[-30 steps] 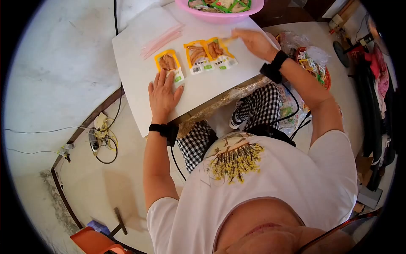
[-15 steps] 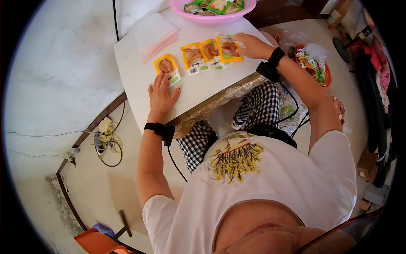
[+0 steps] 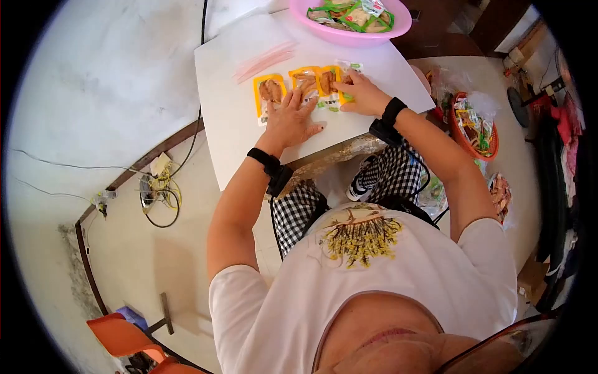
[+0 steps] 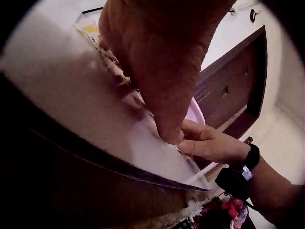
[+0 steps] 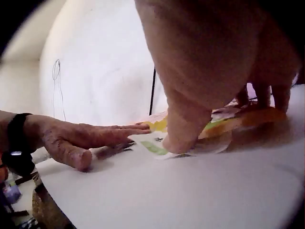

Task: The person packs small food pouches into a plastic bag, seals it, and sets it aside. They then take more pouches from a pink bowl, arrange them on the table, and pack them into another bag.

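Several yellow-bordered snack pouches with brown meat pieces lie on the white tabletop. One pouch sits apart at the left; others, including a middle pouch, overlap in a row. My left hand lies flat with straight, spread fingers, reaching onto the left pouch and the row's near left side. Over the rightmost pouch, my right hand grips with thumb and fingers at its edges and hides much of it. In the right wrist view, the thumb presses at the white end of a pouch.
A pink basin of green-edged packets stands at the table's far side. Clear plastic bags with pink strips lie behind the pouches. On the floor at right is a red basket of packets. An orange chair stands behind at left.
My right hand has brought the rightmost pouch over the row's right end and now bears down on it. My left hand has slid right, from the left pouch towards the row.
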A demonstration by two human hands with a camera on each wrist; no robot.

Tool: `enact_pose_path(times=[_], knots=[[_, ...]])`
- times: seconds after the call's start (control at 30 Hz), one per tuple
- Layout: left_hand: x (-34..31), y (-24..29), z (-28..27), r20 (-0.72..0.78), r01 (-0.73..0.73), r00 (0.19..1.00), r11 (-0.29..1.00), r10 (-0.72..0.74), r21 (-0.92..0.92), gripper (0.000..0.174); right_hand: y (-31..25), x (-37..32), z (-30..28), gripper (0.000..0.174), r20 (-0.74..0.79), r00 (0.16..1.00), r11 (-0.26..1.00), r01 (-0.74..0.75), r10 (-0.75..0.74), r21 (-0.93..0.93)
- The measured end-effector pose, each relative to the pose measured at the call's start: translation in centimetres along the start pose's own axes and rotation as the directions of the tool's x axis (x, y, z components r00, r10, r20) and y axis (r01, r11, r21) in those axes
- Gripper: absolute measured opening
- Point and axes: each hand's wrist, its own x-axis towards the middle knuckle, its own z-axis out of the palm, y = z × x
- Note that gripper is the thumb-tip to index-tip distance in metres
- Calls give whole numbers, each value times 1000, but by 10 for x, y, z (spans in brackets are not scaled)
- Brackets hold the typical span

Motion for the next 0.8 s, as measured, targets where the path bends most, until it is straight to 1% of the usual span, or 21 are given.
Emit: enact_pose_path(times=[0.03, 0.13, 0.23, 0.27, 0.37, 0.47, 0.57, 0.6, 0.67, 0.7, 0.8], knots=[[-3, 0, 0, 23, 28, 999, 999, -27, -17, 70, -8, 2, 2, 67, -1, 1000, 1000, 6, -6, 17], [-20, -21, 3, -9, 69, 998, 998, -69, 3, 69, -33, 12, 9, 67, -22, 998, 998, 59, -59, -26], [-43, -46, 8, -56, 87, 995, 996, -87, -1, 68, -61, 26, 21, 69, 6, 995, 995, 101, -101, 8], [-49, -50, 4, -49, 104, 993, 994, -104, -16, 69, -75, 26, 15, 76, 23, 994, 994, 111, -111, 9], [-60, -63, 10, -104, 80, 991, 997, -81, -9, 69, -99, 25, 5, 85, 98, 989, 993, 115, -111, -36], [-62, -66, 17, -140, 76, 987, 997, -79, -26, 69, -91, 18, 7, 89, 73, 982, 985, 174, -175, 20], [-61, -63, 18, -160, 84, 983, 996, -88, -30, 70, -88, -6, -2, 89, 121, 977, 984, 176, -174, -7], [-61, -61, 17, -162, 99, 981, 994, -104, -37, 71, -88, -17, -4, 93, 118, 978, 984, 175, -171, -22], [-62, -55, 11, -162, 130, 977, 990, -136, -49, 73, -89, -38, -5, 92, 88, 978, 972, 200, -190, -126], [-62, -50, 9, -192, 80, 978, 996, -86, -38, 75, -90, -46, -6, 91, 73, 977, 962, 210, -199, -178], [-64, -13, 8, -251, -85, 964, 996, 86, 15, 82, -82, -55, 5, 83, -51, 970, 957, 223, -236, -187]])
